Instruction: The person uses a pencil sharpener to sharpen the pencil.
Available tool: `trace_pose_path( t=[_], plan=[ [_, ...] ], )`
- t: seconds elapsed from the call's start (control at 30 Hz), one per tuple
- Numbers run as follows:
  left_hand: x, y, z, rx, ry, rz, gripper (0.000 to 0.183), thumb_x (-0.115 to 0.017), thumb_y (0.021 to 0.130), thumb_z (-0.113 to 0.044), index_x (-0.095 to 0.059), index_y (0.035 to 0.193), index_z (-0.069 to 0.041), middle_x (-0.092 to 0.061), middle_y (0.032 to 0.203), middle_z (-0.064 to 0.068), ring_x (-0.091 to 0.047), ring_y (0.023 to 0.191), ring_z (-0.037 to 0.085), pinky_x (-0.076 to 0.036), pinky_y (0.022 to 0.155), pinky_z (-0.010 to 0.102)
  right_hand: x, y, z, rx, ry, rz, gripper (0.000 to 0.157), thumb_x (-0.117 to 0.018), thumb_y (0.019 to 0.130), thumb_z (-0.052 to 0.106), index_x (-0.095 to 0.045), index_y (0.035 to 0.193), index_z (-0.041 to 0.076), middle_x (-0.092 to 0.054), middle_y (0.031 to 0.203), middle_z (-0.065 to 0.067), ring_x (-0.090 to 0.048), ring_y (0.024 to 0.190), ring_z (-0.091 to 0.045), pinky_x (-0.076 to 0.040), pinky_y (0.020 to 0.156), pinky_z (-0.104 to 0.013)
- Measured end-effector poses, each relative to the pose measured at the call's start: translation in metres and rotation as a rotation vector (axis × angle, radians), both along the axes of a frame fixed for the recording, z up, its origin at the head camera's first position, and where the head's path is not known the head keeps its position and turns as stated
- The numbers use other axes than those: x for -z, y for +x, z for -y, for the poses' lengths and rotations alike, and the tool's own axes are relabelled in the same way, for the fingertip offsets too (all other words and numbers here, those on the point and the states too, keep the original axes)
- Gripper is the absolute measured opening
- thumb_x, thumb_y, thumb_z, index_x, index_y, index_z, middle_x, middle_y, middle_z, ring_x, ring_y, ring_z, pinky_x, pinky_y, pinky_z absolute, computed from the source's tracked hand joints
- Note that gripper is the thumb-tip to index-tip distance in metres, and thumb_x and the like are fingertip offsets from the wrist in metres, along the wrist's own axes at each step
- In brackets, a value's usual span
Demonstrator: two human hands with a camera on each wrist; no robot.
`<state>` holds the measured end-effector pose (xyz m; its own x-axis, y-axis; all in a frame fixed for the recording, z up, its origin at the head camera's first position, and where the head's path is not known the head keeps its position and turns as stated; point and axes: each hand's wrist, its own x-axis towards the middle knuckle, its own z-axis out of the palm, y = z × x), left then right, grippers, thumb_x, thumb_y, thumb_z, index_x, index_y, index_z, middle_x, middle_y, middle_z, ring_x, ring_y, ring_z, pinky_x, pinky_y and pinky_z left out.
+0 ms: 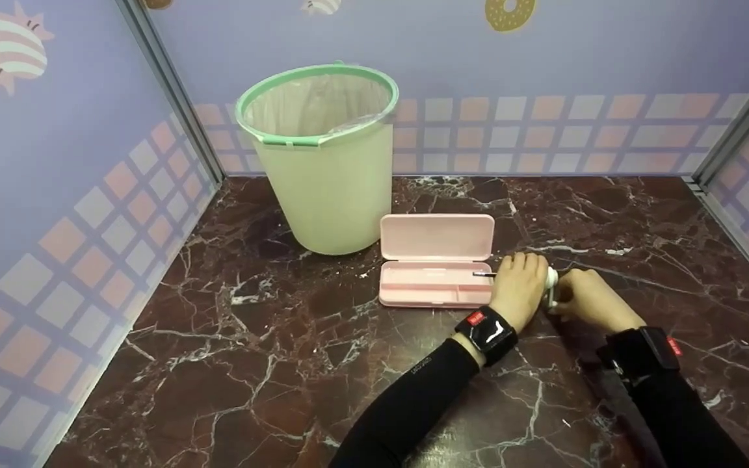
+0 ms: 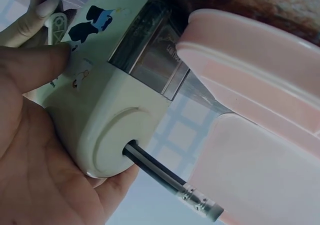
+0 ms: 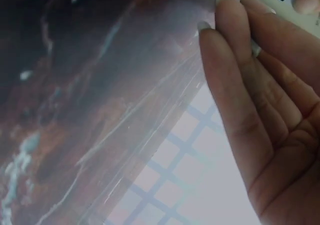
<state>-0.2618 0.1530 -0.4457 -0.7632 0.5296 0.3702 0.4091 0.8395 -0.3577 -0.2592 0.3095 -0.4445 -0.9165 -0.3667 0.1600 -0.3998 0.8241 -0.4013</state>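
My left hand [image 1: 519, 286] grips a cream pencil sharpener [image 2: 102, 100] printed with small cartoon figures, its clear shavings drawer [image 2: 150, 47] on one side. A dark pencil [image 2: 157, 174] sits in the sharpener's round hole, with its metal band and eraser end sticking out. Over on the opposite face is a small crank handle [image 2: 59, 27], which the fingertips of my right hand [image 1: 589, 300] pinch. In the head view my left hand covers most of the sharpener. Just left of it lies an open pink pencil case [image 1: 436, 237], overlapped by the pencil's end.
A pale green bin [image 1: 329, 188] with a green rim and a clear liner stands behind the pencil case, to its left. Patterned lilac panels [image 1: 452, 58] enclose the dark marbled tabletop [image 1: 238, 364] at the back and both sides.
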Motion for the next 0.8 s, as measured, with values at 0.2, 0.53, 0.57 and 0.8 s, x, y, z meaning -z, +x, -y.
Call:
trace_pose_path(
  t=[0.2,0.53,0.57,0.8],
  plan=[
    [0.000,0.001,-0.003,-0.011,-0.018,0.004,0.034,-0.040,0.099,-0.028,-0.052,0.131,-0.022,-0.058,0.118,-0.011,-0.054,0.109,0.006,-0.042,0.097,0.021,-0.016,0.013,-0.001,-0.043,0.009,-0.042,0.020,-0.072,0.064,-0.004,-0.061,0.059,0.012,-0.057,0.057,0.007,-0.043,0.053,-0.004,-0.039,0.053,-0.025],
    [0.006,-0.008,-0.002,-0.011,-0.084,0.091,0.037,-0.041,0.100,-0.030,-0.045,0.136,-0.021,-0.053,0.124,-0.011,-0.050,0.114,0.006,-0.040,0.101,0.022,-0.040,0.024,0.005,0.028,-0.035,-0.032,0.013,-0.073,0.072,-0.008,-0.068,0.067,0.004,-0.068,0.061,-0.005,-0.053,0.045,-0.006,-0.045,0.046,-0.023],
    [0.005,-0.008,-0.002,-0.010,-0.087,0.091,0.037,-0.041,0.100,-0.030,-0.045,0.136,-0.021,-0.053,0.124,-0.011,-0.050,0.114,0.006,-0.040,0.101,0.022,-0.041,0.024,0.005,0.040,-0.042,-0.054,0.013,-0.073,0.071,-0.008,-0.069,0.067,0.004,-0.068,0.062,-0.006,-0.054,0.047,-0.006,-0.046,0.047,-0.023],
    [-0.004,-0.006,0.001,0.019,-0.081,0.128,0.036,-0.044,0.099,-0.030,-0.046,0.134,-0.022,-0.055,0.124,-0.012,-0.051,0.113,0.005,-0.040,0.096,0.019,-0.051,0.021,0.005,0.103,-0.060,-0.142,0.011,-0.074,0.068,-0.008,-0.071,0.069,0.003,-0.070,0.066,-0.010,-0.061,0.057,-0.015,-0.047,0.056,-0.028]
  ],
)
